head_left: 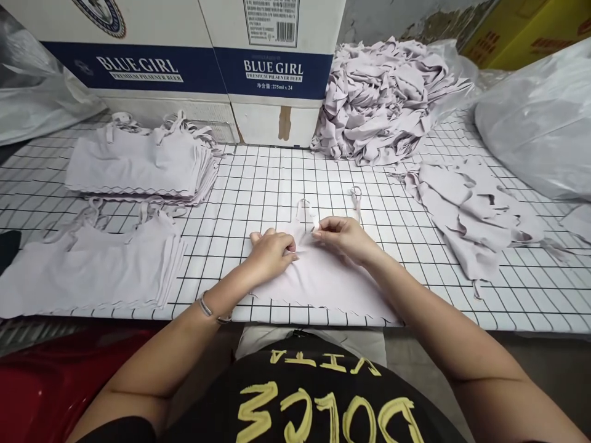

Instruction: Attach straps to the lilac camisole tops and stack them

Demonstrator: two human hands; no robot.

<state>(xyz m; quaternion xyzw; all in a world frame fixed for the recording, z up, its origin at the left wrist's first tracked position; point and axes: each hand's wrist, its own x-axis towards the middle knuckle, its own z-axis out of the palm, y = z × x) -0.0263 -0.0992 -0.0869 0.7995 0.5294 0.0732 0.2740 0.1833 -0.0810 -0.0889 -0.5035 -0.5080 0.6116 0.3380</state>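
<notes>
A pale pink strappy camisole top (318, 283) lies flat in front of me, its hem near the table's front edge and its two thin straps pointing away. My left hand (273, 253) rests on its left side, fingers curled and pinching the fabric. With thumb and forefinger together, my right hand (344, 237) pinches the top's upper edge near the middle. A small dark detail shows at those fingertips, too small to make out. The left strap (303, 206) and the right strap (356, 200) lie loose on the table beyond my hands.
Stacked matching tops (133, 163) and a nearer stack (92, 264) are on the left. Behind stands a beer carton (203, 67). A heaped pile of pink garments (373, 101), loose tops (480, 209) and a plastic bag (540, 117) occupy the right of the grid-patterned table (258, 178).
</notes>
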